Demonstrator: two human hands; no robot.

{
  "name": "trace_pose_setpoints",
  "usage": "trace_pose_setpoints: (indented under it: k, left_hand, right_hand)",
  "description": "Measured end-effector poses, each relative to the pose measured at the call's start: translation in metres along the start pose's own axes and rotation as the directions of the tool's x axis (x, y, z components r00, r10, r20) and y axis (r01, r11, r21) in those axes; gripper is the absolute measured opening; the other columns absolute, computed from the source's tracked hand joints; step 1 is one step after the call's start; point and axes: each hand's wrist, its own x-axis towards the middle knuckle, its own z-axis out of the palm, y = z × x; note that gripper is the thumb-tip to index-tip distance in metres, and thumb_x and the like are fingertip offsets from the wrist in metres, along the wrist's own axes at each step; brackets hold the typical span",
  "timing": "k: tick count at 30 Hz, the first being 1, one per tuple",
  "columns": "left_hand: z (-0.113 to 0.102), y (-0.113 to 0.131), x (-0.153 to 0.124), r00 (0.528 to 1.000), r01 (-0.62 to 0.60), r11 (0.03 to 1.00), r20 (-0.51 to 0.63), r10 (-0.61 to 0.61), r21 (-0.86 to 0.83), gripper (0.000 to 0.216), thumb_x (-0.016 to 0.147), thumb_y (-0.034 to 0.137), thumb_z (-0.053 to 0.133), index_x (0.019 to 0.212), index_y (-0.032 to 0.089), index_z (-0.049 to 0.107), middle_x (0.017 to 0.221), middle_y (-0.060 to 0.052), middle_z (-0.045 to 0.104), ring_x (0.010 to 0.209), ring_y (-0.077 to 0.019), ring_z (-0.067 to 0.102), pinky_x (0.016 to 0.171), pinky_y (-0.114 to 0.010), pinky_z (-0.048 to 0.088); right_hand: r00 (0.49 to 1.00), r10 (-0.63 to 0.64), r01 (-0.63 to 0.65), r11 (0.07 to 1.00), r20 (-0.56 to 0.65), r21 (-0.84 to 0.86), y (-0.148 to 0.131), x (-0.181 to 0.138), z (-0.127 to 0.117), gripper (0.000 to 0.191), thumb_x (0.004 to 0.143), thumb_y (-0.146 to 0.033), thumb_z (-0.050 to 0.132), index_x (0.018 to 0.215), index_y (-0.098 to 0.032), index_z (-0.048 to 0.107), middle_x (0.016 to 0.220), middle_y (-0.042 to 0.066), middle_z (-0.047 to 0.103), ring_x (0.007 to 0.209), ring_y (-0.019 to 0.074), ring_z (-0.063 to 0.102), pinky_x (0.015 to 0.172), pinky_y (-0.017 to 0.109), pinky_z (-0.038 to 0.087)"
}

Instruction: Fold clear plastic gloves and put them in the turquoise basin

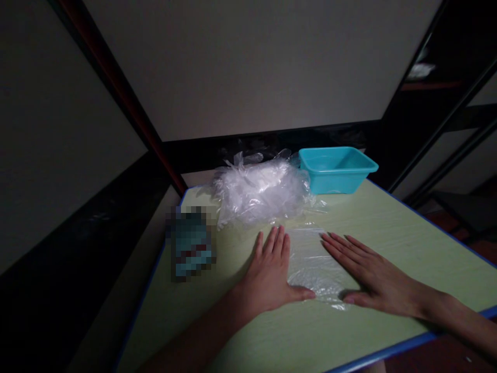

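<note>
A clear thin plastic sheet or glove [313, 261] lies flat on the pale green table [388, 223] between my hands. My left hand [269, 277] rests flat on the table with fingers stretched out, its thumb lying on the sheet's near edge. My right hand [370, 277] lies flat too, fingers extended over the sheet's right side. Neither hand grips anything. Just beyond my fingertips sits a heap of crumpled clear plastic [258, 191].
A turquoise plastic tub [337, 168] stands at the table's far edge, right of the plastic heap. A blurred-out object [190, 243] sits at the table's left edge. The table has a blue rim [388, 349]. Dark metal frames rise on both sides.
</note>
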Motion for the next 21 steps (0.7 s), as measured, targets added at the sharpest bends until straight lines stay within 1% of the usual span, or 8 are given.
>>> trace_pose_setpoints:
  k: [5,9,12,15,18,21]
  left_hand:
    - [0.001,-0.001,0.0,1.0,-0.014,1.0,-0.013,0.014,0.004,0.113,0.062,0.085,0.022,0.138,0.001,0.018,0.146,-0.02,0.006,0.134,-0.0307,-0.002,0.107,-0.051,0.003]
    - [0.004,-0.002,0.0,1.0,-0.018,1.0,-0.021,0.018,0.005,0.113,0.062,0.086,0.024,0.138,0.002,0.018,0.146,-0.019,0.008,0.134,-0.0319,-0.004,0.107,-0.052,0.004]
    - [0.004,-0.002,0.0,1.0,-0.016,1.0,-0.026,0.016,0.002,0.113,0.061,0.086,0.025,0.138,0.002,0.018,0.146,-0.019,0.009,0.134,-0.0326,-0.004,0.106,-0.053,0.005]
    - [0.004,-0.001,0.0,0.999,-0.019,1.0,-0.035,0.019,0.005,0.112,0.063,0.085,0.025,0.138,0.002,0.019,0.146,-0.019,0.009,0.134,-0.0324,-0.003,0.106,-0.053,0.006]
    - [0.004,-0.001,0.0,0.999,-0.017,1.0,-0.039,0.017,-0.004,0.111,0.064,0.084,0.02,0.138,0.001,0.019,0.146,-0.019,0.009,0.134,-0.0318,-0.002,0.107,-0.053,0.005]
    - [0.004,-0.001,0.0,0.999,-0.013,1.0,-0.034,0.012,-0.023,0.112,0.064,0.085,0.018,0.138,0.002,0.017,0.146,-0.019,0.008,0.134,-0.0314,-0.002,0.107,-0.053,0.004]
  right_hand:
    - [1.0,0.015,-0.014,0.998,-0.015,0.061,0.002,-0.011,-0.003,0.089,0.079,-0.061,0.043,0.143,-0.016,0.0,0.147,0.013,0.012,0.132,0.0304,0.019,0.104,0.053,0.022]
    - [0.995,0.078,-0.069,0.989,-0.059,0.134,0.002,-0.008,-0.015,0.079,0.085,-0.054,0.038,0.142,-0.02,-0.003,0.148,0.009,0.01,0.132,0.0297,0.019,0.102,0.052,0.026]
    - [0.994,0.086,-0.077,0.988,-0.068,0.135,-0.005,0.009,-0.026,0.077,0.086,-0.05,0.039,0.142,-0.021,-0.007,0.148,0.009,0.008,0.132,0.0291,0.017,0.103,0.052,0.026]
    - [0.998,0.038,-0.03,0.991,-0.053,0.13,-0.017,0.035,-0.029,0.079,0.087,-0.053,0.036,0.142,-0.016,-0.006,0.148,0.013,0.006,0.133,0.0283,0.012,0.104,0.05,0.025]
    - [0.999,-0.018,0.024,0.992,-0.044,0.126,-0.027,0.058,-0.019,0.084,0.084,-0.058,0.036,0.141,-0.008,0.0,0.146,0.017,0.005,0.133,0.0286,0.007,0.106,0.047,0.021]
    - [0.999,-0.024,0.028,0.994,-0.037,0.107,-0.028,0.068,-0.003,0.084,0.083,-0.06,0.036,0.141,-0.006,0.008,0.146,0.019,0.009,0.133,0.0288,0.008,0.106,0.047,0.022]
